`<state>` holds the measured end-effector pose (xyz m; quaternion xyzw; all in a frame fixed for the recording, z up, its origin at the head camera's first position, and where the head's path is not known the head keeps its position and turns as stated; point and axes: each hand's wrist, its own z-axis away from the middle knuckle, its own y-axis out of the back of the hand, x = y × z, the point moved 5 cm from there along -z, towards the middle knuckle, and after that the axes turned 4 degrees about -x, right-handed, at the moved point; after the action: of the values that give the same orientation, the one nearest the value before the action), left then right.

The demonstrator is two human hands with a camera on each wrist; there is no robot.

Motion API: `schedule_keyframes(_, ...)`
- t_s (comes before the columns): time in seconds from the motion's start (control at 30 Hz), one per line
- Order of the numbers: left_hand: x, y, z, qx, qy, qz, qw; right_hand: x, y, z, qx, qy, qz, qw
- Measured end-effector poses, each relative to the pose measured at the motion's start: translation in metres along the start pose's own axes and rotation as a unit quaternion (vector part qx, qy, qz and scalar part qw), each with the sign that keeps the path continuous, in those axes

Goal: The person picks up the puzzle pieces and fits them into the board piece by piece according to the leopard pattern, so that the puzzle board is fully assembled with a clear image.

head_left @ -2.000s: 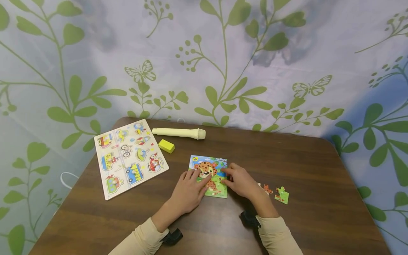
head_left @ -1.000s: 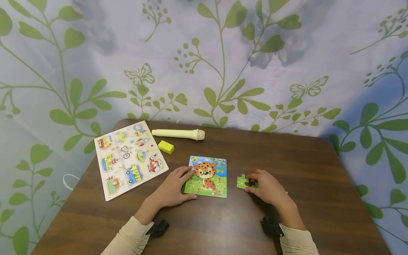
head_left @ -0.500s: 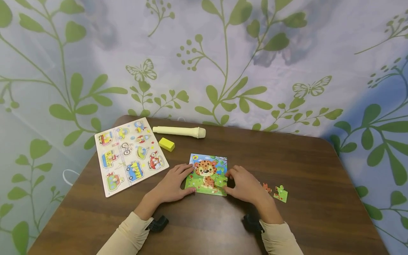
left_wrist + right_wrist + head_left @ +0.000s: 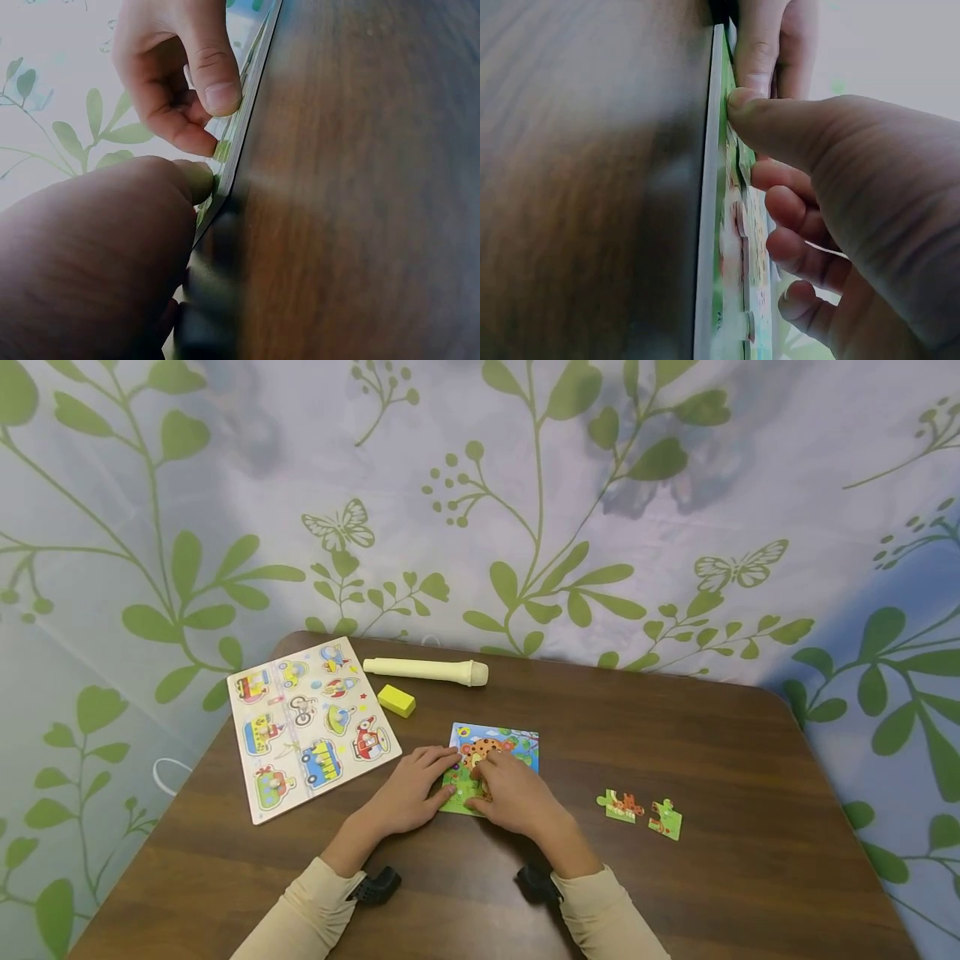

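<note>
A jigsaw puzzle board [image 4: 527, 742] with a leopard picture lies on the table. My left hand [image 4: 407, 793] rests along the board's left side, thumb near the front edge and fingers farther up. Over the middle of the board, my right hand [image 4: 517, 795] pinches a green puzzle piece [image 4: 745, 161] between thumb and fingers, down at the lower left part of the picture. Much of the leopard is hidden by this hand. Two loose puzzle pieces lie to the right, one orange and green piece [image 4: 624, 807] and one mostly green piece [image 4: 666, 820].
A wooden vehicle peg puzzle [image 4: 311, 727] lies at the left. Beside it are a yellow block [image 4: 397, 701] and a cream microphone-shaped stick [image 4: 426, 670]. A patterned cloth [image 4: 525, 510] hangs behind the brown table [image 4: 720, 735].
My right hand took a green piece from the table on the right, brought it to the board, and moved left across it. My left hand shifted from atop the picture to its left side.
</note>
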<state>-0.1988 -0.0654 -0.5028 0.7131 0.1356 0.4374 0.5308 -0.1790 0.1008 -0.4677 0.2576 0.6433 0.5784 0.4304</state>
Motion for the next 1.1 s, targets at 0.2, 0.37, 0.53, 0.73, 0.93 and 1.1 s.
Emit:
schedule_keyframes(0.2, 0.001, -0.001, -0.003, 0.007, 0.003, -0.006, 1.0000, 0.000, -0.001, 0.000, 0.013, 0.018, 0.013, 1.000)
schedule_keyframes(0.37, 0.004, 0.000, -0.007, 0.031, 0.011, 0.000, 0.9995, -0.002, 0.000, 0.000, 0.026, 0.038, 0.024, 0.999)
schedule_keyframes(0.53, 0.009, 0.003, -0.009, 0.048, 0.017, 0.002, 0.9987, 0.001, 0.002, 0.004, 0.007, 0.048, -0.001, 0.999)
schedule_keyframes(0.73, 0.010, 0.002, -0.007, 0.057, 0.028, 0.008, 0.9980, 0.042, 0.018, 0.033, 0.006, -0.013, -0.056, 0.998)
schedule_keyframes(0.93, 0.004, -0.001, -0.006, 0.055, 0.040, 0.015, 0.9976, 0.121, 0.038, 0.102, 0.024, -0.107, -0.081, 0.991)
schedule_keyframes(1.1, 0.003, 0.000, -0.006, 0.049, 0.040, 0.014, 0.9979, 0.161, 0.040, 0.152, 0.006, -0.170, -0.094, 0.981)
